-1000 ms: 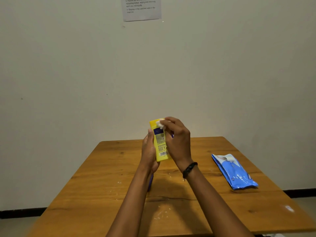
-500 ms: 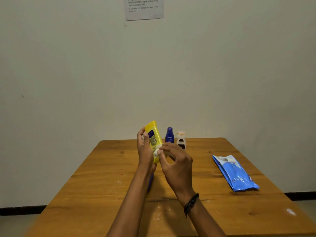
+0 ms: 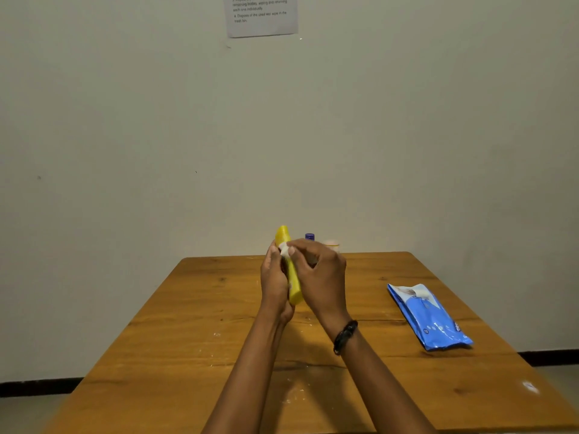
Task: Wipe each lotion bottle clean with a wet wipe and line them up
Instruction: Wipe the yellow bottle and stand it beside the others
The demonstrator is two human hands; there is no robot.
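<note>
My left hand (image 3: 275,285) grips a yellow lotion bottle (image 3: 293,286), held upright and tilted slightly left above the wooden table (image 3: 188,339). My right hand (image 3: 319,277) presses a small white wet wipe (image 3: 284,248) against the upper part of the bottle. Behind my right hand, at the table's far edge, only the cap of a dark blue bottle (image 3: 309,236) and the top of a pale white bottle (image 3: 331,243) show.
A blue pack of wet wipes (image 3: 429,317) lies on the table's right side. A printed instruction sheet (image 3: 261,15) hangs on the wall above. White smears mark the tabletop near the front.
My right hand with the wipe has slid from the bottle's lower middle up to near its top. The bottle turned edge-on, and my hand now covers most of the two far bottles.
</note>
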